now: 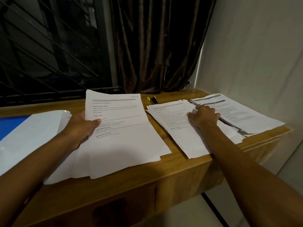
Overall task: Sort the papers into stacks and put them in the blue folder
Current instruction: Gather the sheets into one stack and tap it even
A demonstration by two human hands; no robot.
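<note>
My left hand (82, 126) grips the left edge of a printed sheet (124, 131), thumb on top; the sheet's far end lifts off the middle stack of papers (82, 164). My right hand (204, 116), a ring on one finger, rests palm down with curled fingers on a second stack (177, 126), right of centre. A third stack (242, 115) lies at the table's far right, its edge under my fingertips. The blue folder (11, 126) lies at the far left, partly covered by a white sheet (32, 133).
The wooden table (172, 164) has a front edge near me and a right edge by the white wall (254, 46). A yellow-and-black marker (151, 99) lies at the back. A barred window (49, 46) and dark curtain (155, 46) stand behind.
</note>
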